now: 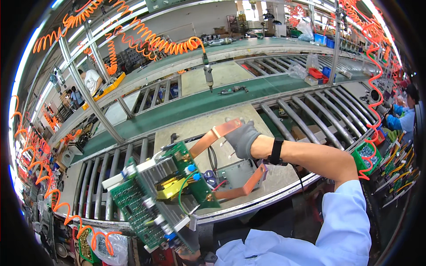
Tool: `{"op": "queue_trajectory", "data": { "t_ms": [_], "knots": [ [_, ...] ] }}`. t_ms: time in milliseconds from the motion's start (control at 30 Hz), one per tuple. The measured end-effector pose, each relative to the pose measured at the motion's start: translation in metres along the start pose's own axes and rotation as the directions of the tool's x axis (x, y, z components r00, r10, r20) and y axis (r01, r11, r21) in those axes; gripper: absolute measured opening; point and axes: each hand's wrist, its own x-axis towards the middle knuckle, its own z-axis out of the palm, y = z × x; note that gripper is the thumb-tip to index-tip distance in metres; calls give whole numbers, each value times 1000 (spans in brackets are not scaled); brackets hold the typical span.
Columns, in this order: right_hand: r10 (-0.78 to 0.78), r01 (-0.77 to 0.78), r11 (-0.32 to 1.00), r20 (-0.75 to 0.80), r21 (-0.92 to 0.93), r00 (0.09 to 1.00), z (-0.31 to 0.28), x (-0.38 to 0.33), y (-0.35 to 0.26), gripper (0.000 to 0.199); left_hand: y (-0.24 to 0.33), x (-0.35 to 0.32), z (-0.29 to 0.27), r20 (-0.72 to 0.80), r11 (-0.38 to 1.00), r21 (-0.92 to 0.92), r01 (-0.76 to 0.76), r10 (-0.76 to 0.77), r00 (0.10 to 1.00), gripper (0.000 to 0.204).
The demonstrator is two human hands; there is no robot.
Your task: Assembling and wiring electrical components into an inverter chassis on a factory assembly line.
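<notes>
Right hand (242, 138), in a grey glove, clenched around the upper copper strip (212, 136). Black band on that wrist, arm reaching in from the right over the desk (230, 119).

Left hand (191, 249) low down, mostly hidden under the board (153, 201); seems to be gripping the board's bottom edge, but fingers too hidden to tell for sure.

Board green, tilted, held up in the air just left of the grey slab on the desk. On the board: silver fins, a yellow block (171, 189), blue knobs, a green wire. Upper copper strip running from the board up to the right hand. Lower copper strip (242, 188) sticking out right of the board, bent up at its end, over a grey metal box (235, 172).

Beyond the board, metal rollers (310, 117) and a green belt (191, 106). Above the belt, a screwdriver tool (207, 73) hanging on an orange curly hose (155, 42). Right of the rollers, a green bin (367, 156) of small parts. Another person's blue sleeve (401, 117) far right.
</notes>
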Motion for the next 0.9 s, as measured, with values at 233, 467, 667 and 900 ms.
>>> {"op": "queue_trajectory", "data": {
  "t_ms": [233,467,667,900],
  "knots": [
    [-147,237,840,-215,488,965,23,4,23,28,14,19,4,561,-363,803,-473,191,805,75],
    [470,261,66,-260,963,843,47,-11,28,34,34,67,-6,548,-895,403,-191,69,834,75],
    [656,419,-508,23,753,754,59,-17,35,42,40,91,-11,712,-1000,16,18,24,702,77],
    [661,502,-628,69,595,747,66,-22,44,44,48,108,-22,851,-971,-88,223,43,524,86]
  ]
}}
